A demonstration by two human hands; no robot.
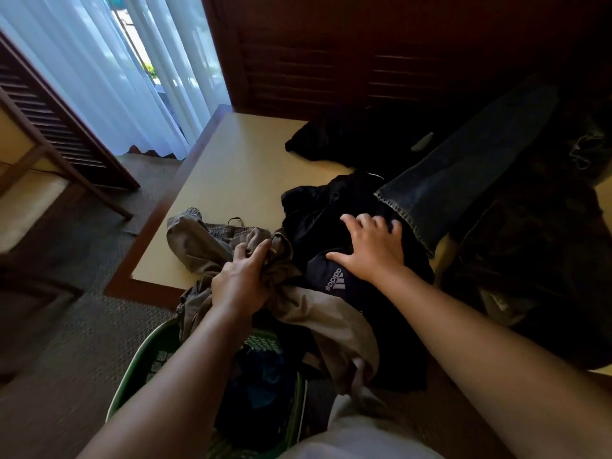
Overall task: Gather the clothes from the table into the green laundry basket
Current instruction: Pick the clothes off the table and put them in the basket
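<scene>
My left hand (243, 274) grips a bunch of khaki trousers (195, 241) at the table's near edge; part of them hangs down over the green laundry basket (132, 380). My right hand (372, 248) lies flat with spread fingers on a black sports garment (318, 223) with a white three-stripe logo. Blue jeans (463, 167) stretch across the table to the right. Another black garment (347, 137) lies at the far side. Dark and blue clothes (265, 382) fill the basket below the table edge.
The beige table (238, 160) has a dark wooden rim. A dark patterned cloth (536, 246) covers the right end. A louvred wooden wall stands behind, white curtains (99, 67) at the left, and a wooden rack (49, 127) on the carpet.
</scene>
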